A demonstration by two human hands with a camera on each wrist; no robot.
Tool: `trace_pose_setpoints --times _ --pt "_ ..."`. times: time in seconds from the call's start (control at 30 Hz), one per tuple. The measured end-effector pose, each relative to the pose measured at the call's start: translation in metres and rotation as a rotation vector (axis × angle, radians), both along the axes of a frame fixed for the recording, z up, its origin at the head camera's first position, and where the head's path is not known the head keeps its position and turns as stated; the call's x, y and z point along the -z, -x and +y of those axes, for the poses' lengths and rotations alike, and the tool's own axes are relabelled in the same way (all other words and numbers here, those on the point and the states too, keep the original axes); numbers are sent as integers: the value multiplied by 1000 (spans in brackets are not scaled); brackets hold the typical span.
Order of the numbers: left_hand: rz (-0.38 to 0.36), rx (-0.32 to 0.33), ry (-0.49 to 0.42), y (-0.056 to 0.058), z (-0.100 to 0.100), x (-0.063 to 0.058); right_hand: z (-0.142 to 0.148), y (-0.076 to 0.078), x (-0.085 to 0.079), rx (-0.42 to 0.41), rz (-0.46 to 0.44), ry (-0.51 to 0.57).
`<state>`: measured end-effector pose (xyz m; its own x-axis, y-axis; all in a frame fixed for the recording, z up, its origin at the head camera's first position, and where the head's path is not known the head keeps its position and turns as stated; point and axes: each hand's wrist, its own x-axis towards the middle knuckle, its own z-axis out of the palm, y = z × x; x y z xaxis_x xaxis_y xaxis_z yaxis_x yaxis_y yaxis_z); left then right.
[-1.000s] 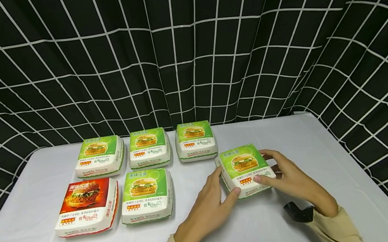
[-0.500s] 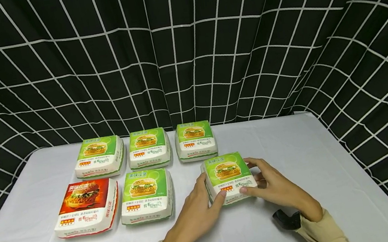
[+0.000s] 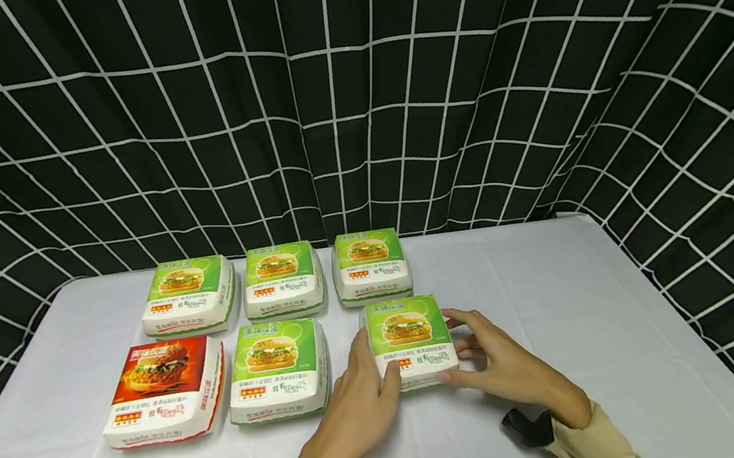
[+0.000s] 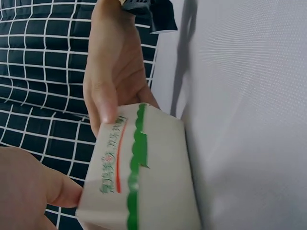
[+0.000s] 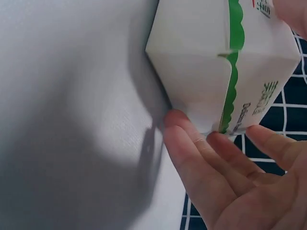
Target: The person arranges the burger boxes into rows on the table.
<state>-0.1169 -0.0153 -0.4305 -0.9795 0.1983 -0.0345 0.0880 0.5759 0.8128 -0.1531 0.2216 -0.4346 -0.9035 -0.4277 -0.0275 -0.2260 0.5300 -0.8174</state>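
Observation:
Between both hands sits a green-and-white burger box (image 3: 412, 341), squared up in the front row at the right end. My left hand (image 3: 356, 397) grips its left side, thumb at the front edge and fingers along the side wall. On the opposite side, my right hand (image 3: 501, 363) holds the box with its thumb at the front right corner. In the right wrist view, the fingertips (image 5: 175, 120) of that hand meet the side of the box low down. The left wrist view shows the front wall of the box (image 4: 158, 172) close over the white cloth.
Left of the held box stand a green burger box (image 3: 277, 369) and a red burger box (image 3: 163, 390). Behind them, a back row has green boxes at left (image 3: 186, 295), middle (image 3: 280, 280) and right (image 3: 370, 266). A black gridded curtain (image 3: 332, 92) rises behind the white table (image 3: 583, 292).
Both hands have moved the held burger box left across the table, and it has turned from tilted to straight, now in front of the back row's right box. The other boxes stayed put.

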Motion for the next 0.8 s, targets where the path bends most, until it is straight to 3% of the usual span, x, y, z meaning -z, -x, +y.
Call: trace_pose_setpoints --times 0.4,0.8 --pt "-8 -44 19 -3 -5 -13 -7 -4 0 -36 65 -34" --pt "79 -28 74 -3 -8 -16 -9 -4 -2 -29 68 -73"
